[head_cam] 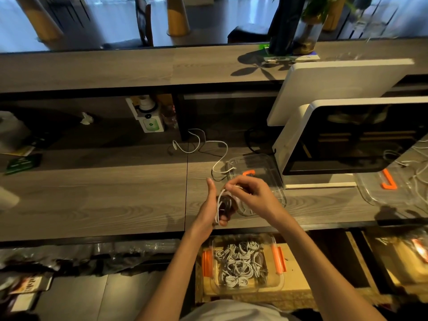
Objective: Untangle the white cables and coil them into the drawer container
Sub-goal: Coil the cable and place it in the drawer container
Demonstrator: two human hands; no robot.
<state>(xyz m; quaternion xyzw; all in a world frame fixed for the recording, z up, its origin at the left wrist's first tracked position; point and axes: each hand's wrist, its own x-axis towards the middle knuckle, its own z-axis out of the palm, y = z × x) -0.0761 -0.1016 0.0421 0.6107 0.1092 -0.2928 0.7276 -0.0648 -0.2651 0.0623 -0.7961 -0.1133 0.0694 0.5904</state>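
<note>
The grey wood-grain tabletop carries a clear plastic lid with an orange handle. Below its front edge, a clear plastic container with orange clips holds coiled white cables. The left hand, fingers curled, grips a white cable coil. The right hand pinches the cable's loose strand, which trails across the tabletop.

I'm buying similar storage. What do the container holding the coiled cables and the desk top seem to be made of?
The container looks like clear glossy plastic: the cables show through its walls, and it has orange clips. The desk top looks like matte grey wood-grain laminate, though real wood can't be ruled out.
</note>
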